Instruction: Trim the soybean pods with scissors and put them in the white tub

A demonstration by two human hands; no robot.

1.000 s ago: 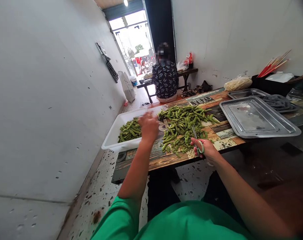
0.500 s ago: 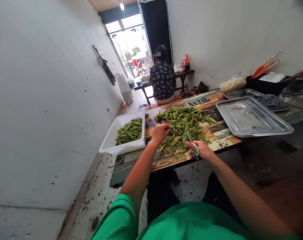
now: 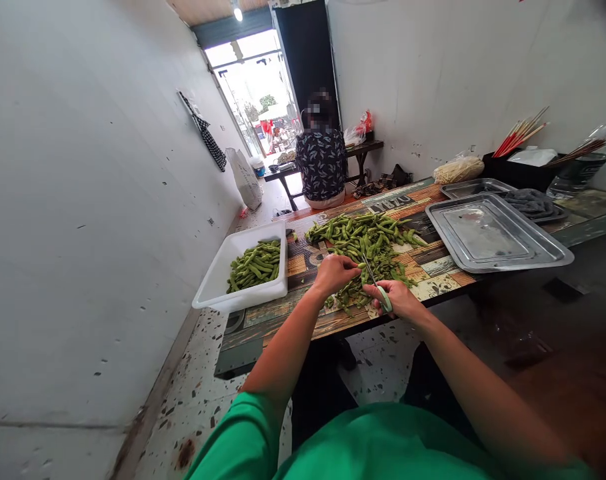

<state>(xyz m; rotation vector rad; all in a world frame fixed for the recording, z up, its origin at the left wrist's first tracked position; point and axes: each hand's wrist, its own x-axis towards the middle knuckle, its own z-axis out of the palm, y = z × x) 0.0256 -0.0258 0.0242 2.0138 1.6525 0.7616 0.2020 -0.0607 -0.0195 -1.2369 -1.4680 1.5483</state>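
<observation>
A pair of scissors (image 3: 383, 298) with pale green handles is held in my right hand (image 3: 399, 299), its blades pointing up and left. My left hand (image 3: 335, 275) pinches a green soybean pod (image 3: 361, 265) close beside the blades. Whether the blades touch the pod I cannot tell. Under and beyond both hands spreads a heap of green pods (image 3: 363, 230) with small trimmings on the patterned table (image 3: 303, 327). To the left stands a white plastic tub (image 3: 214, 272) with many pods (image 3: 255, 268) in it.
Metal trays (image 3: 497, 233) lie on the right of the table, one holding something dark. Behind them are a bag of pale sticks (image 3: 457, 169) and a black box (image 3: 520, 171) with skewers. A person (image 3: 321, 163) sits beyond the table, back turned.
My left hand has moved right to the scissors and now shows a pod in its fingertips. My right hand has shifted slightly left with the scissors. The view has turned a little.
</observation>
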